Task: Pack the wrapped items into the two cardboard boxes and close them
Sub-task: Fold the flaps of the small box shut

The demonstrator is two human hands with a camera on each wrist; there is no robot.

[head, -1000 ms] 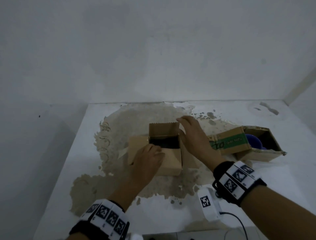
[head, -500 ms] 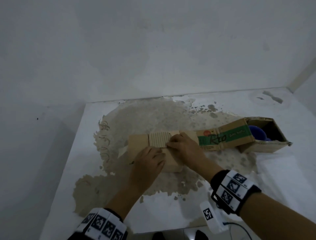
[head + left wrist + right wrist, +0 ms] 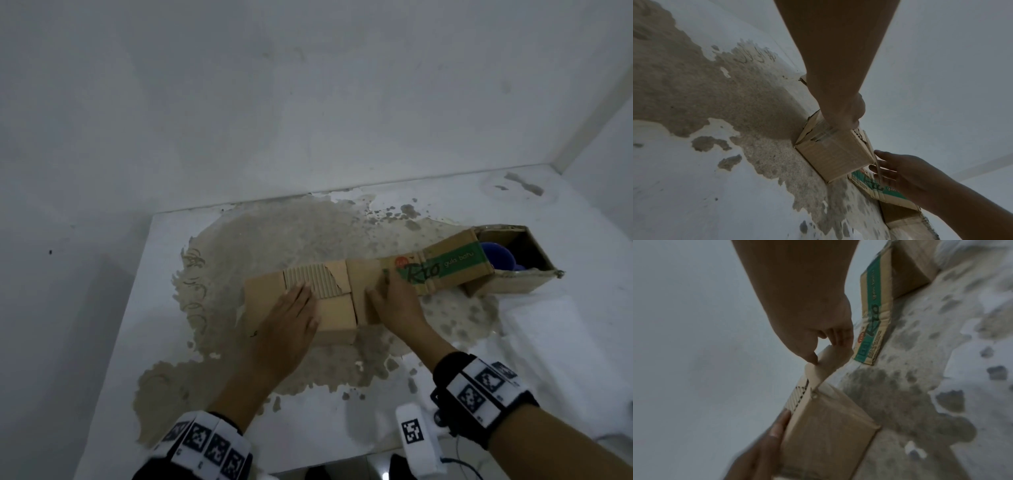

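A small plain cardboard box (image 3: 337, 310) stands mid-table with its ribbed back flap (image 3: 310, 279) folded down over the top, so its contents are hidden. My left hand (image 3: 296, 298) lies flat on that top and presses it, fingers straight (image 3: 846, 116). My right hand (image 3: 388, 294) pinches the box's right side flap (image 3: 830, 363) between thumb and fingers (image 3: 838, 339); the flap stands half raised. To the right lies a second, longer box (image 3: 507, 284) with a green printed flap (image 3: 448, 267). It is uncovered, and a blue item (image 3: 496, 258) shows inside.
The white table (image 3: 171, 308) has a large worn brown patch (image 3: 274, 240) under the boxes. A white wall runs close behind, and another at the far right. The table's left edge drops off left of the small box. Rumpled white sheeting (image 3: 555, 335) covers the right side.
A second ago the small box showed a dark item with its back flap upright. That flap has come down, my left hand now presses on it, and my right hand has shifted to the side flap.
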